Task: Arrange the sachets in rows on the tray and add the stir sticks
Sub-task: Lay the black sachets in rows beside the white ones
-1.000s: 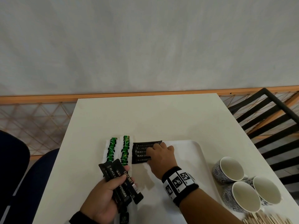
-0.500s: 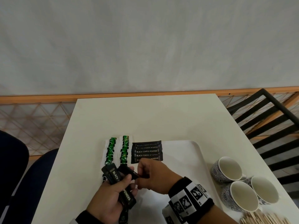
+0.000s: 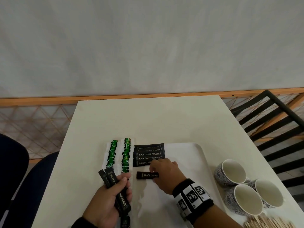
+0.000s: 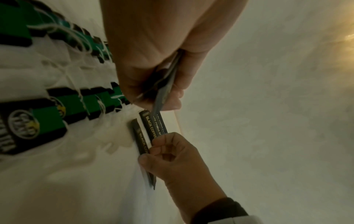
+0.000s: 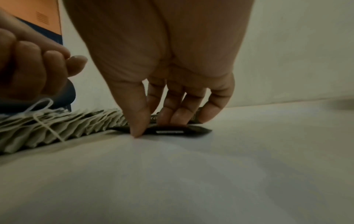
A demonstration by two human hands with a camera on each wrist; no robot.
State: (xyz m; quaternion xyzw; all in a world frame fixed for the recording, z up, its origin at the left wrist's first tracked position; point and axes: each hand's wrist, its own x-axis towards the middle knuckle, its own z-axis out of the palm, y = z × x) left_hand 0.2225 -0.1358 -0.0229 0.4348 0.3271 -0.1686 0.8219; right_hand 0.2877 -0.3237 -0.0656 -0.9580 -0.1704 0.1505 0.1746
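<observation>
White worktop (image 3: 148,116) against a pale wall carries a white tray (image 3: 189,155). At its left lie two rows of green tea bags (image 3: 126,155). The left hand (image 3: 111,199) grips a bundle of black sachets (image 3: 113,180), thumb over them, "POWDER" legible. Right of the tea, the black row (image 3: 148,154) reads "BLACK COFFEE POWDER". Half a second ago the right hand (image 3: 164,174) was drawing a sachet from the bundle; now its thumb and fingertips pinch that single sachet (image 3: 147,175), marked "BLACK COFFEE", flat on the tray just below the row. The row likely gains one more. Cups (image 3: 243,191) and stir sticks (image 3: 269,223) wait at right, untouched.
</observation>
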